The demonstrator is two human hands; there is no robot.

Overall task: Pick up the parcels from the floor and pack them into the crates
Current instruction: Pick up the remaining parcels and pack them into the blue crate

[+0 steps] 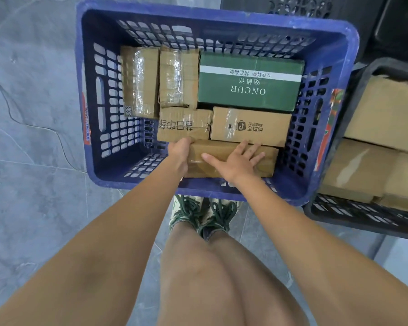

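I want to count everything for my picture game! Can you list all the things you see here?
blue crate: 1, blue plastic, middle of the floor
green box: 1, green with white stripe, far right inside the blue crate
brown parcels: 5, cardboard, inside the blue crate
black crate: 1, black, right of the blue crate
cardboard boxes: several, brown, in the black crate
floor: grey tiles
shoes: 2, green laces, below the blue crate
hands: left hand grips the nearest parcel's left end; right hand lies flat on it
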